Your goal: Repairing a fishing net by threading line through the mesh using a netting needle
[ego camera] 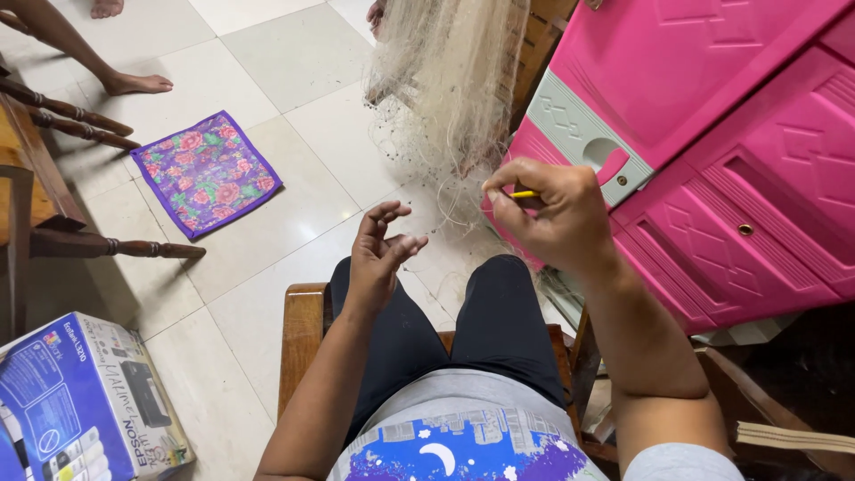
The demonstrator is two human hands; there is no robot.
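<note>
While the yellow netting needle (524,194) sat pinched in the closed fingers of the right hand (554,216), just near of the hanging pale fishing net (445,80), the left hand (378,254) hovered to its left, fingers spread and empty.

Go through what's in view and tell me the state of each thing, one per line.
Right hand: closed, pinching a yellow tool.
Left hand: open, fingers spread, seemingly holding fine thread.
Fishing net: hanging, bunched.
Pink cabinet: doors shut.
Floral cloth: flat on the floor.
Printer box: closed.
</note>
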